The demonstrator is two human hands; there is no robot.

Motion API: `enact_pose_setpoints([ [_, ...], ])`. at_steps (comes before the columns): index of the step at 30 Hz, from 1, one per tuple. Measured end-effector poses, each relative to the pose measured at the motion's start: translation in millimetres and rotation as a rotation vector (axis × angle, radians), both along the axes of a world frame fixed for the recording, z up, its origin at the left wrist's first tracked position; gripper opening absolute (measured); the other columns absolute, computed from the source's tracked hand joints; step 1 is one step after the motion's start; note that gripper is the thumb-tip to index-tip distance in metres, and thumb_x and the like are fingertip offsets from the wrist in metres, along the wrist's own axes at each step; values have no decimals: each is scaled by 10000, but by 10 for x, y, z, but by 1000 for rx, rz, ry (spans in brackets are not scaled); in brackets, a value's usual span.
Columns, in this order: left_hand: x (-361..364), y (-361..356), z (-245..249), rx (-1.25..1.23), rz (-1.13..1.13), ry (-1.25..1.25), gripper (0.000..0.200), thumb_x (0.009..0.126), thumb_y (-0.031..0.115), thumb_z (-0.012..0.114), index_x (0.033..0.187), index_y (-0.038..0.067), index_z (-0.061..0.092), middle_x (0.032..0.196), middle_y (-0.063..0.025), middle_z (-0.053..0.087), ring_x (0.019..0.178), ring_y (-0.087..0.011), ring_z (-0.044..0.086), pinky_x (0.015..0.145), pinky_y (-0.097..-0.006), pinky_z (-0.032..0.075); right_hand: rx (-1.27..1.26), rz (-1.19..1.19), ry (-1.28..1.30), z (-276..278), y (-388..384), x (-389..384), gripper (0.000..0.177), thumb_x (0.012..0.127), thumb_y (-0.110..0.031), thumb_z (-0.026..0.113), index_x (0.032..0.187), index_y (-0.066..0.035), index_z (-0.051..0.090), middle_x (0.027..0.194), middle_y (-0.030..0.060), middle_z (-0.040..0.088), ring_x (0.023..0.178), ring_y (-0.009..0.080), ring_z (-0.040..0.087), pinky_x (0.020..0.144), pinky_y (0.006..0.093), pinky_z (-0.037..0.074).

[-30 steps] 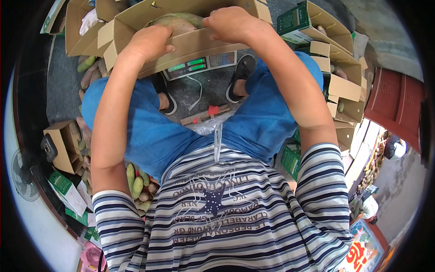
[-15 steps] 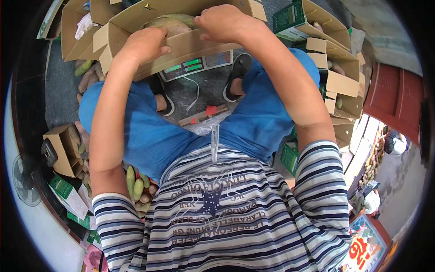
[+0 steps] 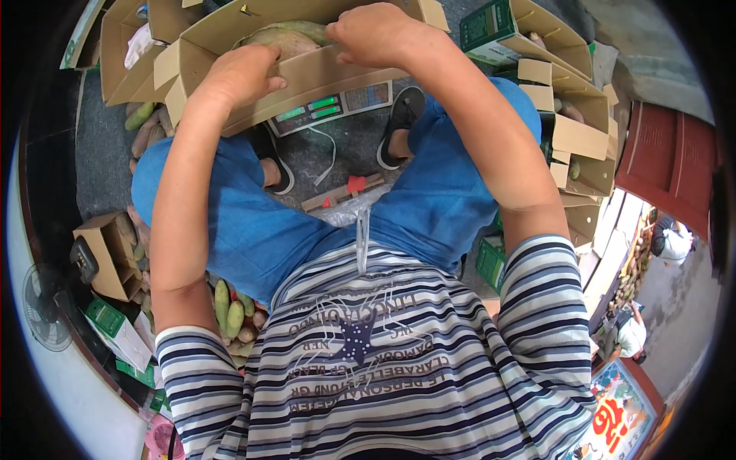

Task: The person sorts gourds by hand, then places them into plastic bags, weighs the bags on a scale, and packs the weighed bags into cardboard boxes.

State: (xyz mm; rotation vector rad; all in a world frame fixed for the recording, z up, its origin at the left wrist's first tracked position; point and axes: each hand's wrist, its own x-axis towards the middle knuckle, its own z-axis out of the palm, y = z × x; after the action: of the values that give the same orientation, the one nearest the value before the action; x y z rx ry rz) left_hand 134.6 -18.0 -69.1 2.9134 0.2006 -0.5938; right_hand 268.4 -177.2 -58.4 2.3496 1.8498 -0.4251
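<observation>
Both arms stretch forward; the left hand and the right hand curl their fingers over the near wall of an open brown cardboard box. The box sits on a grey digital scale on dark speckled floor, with other open cartons nearby.

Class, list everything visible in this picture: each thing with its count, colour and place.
open box: one, brown cardboard, on the scale, under both hands
large fruit: at least one, green-tan, inside that box
scale: one, grey with green display, on the floor
other boxes: several, brown and green, left and right
loose fruit: many, green and brown, floor at left
sandals: two, black, on the feet
left hand: gripping the box's near wall
right hand: gripping the same wall's rim
</observation>
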Motion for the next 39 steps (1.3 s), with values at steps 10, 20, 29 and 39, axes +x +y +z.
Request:
enact_pose_setpoints([
  [10, 16, 7, -31, 16, -9, 7, 414, 778, 264, 681, 1102, 37, 560, 1035, -178, 597, 1017, -362, 552, 842, -442, 452, 0, 35, -15, 21, 5, 29, 312, 746, -312, 688, 840, -15, 692, 825, 178, 674, 805, 312, 664, 704, 403, 526],
  [20, 16, -6, 4, 3, -2, 8, 429, 775, 277, 684, 1105, 34, 554, 1065, -174, 589, 1037, -356, 544, 854, -440, 449, -7, 37, -8, 13, 11, 38, 307, 747, -310, 690, 835, -16, 691, 826, 180, 672, 808, 314, 662, 709, 405, 526],
  [29, 20, -5, -11, 19, -14, 7, 426, 775, 272, 685, 1101, 31, 554, 1056, -171, 588, 1034, -353, 544, 855, -433, 450, -11, 19, -2, -31, 20, 16, 266, 777, -267, 675, 901, -32, 687, 871, 156, 674, 848, 307, 656, 730, 396, 525],
  [39, 40, -11, -10, 2, -13, 0, 396, 776, 271, 682, 1066, 33, 557, 1026, -172, 606, 1001, -351, 567, 837, -437, 461, 28, 46, -14, -62, 5, 27, 230, 777, -243, 677, 902, -50, 695, 892, 147, 678, 873, 301, 657, 735, 392, 529],
])
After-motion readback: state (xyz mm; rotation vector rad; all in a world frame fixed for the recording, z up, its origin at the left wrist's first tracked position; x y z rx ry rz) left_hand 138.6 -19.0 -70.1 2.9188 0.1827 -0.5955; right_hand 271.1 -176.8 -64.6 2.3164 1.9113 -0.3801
